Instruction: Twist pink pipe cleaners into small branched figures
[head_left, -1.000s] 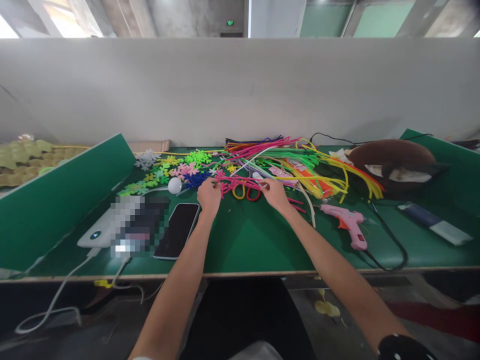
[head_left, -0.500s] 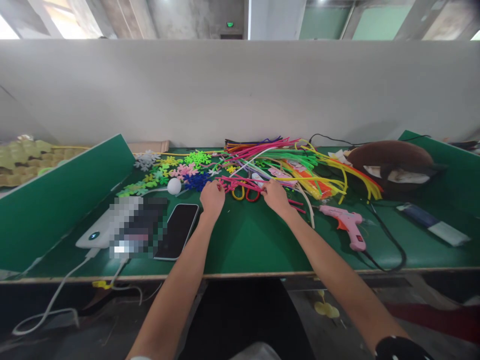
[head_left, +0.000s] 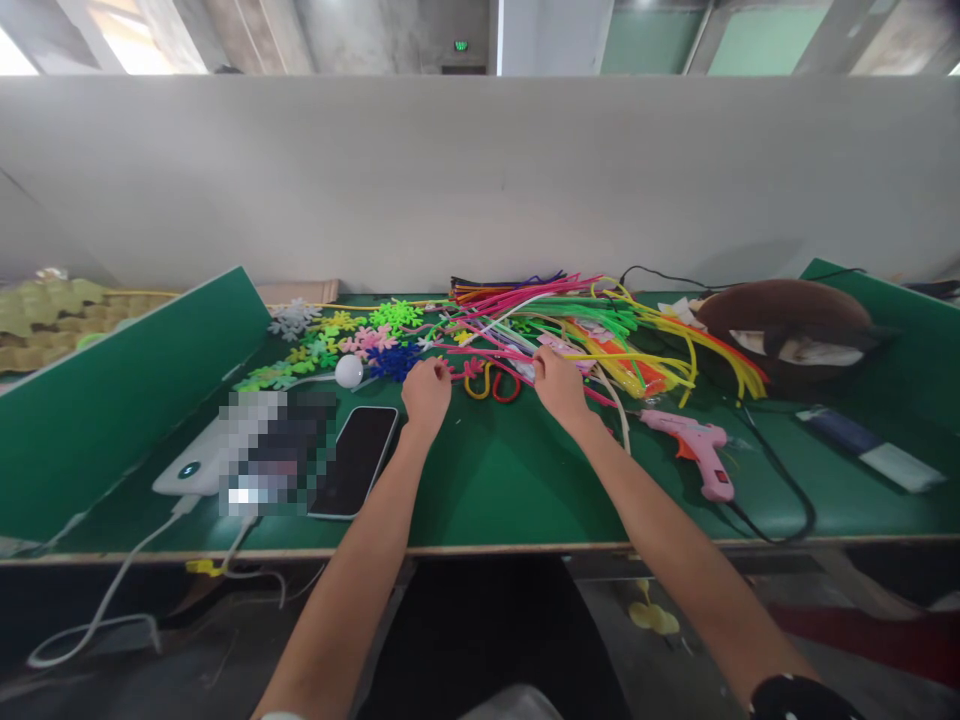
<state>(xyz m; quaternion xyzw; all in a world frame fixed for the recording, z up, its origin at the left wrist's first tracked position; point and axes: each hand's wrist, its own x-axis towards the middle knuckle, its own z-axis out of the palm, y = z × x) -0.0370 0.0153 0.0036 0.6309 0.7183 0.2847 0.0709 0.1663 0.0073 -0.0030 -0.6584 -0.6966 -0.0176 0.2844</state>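
Observation:
My left hand [head_left: 425, 392] and my right hand [head_left: 559, 384] rest side by side on the green table [head_left: 487, 480], each pinching pink pipe cleaners [head_left: 480, 362] that stretch between them. Just beyond the hands lie scissors with yellow and red handles [head_left: 491, 386]. Behind them spreads a big pile of coloured pipe cleaners [head_left: 592, 320]. To the left of my left hand lie foam flower shapes [head_left: 360, 338] and a small white ball [head_left: 349, 371].
A black phone [head_left: 355, 460] and a white power bank [head_left: 196, 462] lie at the front left. A pink glue gun [head_left: 694, 442] with a black cord sits right of my right forearm. A brown plush object [head_left: 787, 325] is at the back right. Green side panels flank the table.
My right hand has shifted slightly right and back along the pink pipe cleaners, which now lie lower and more spread. My left hand has barely moved.

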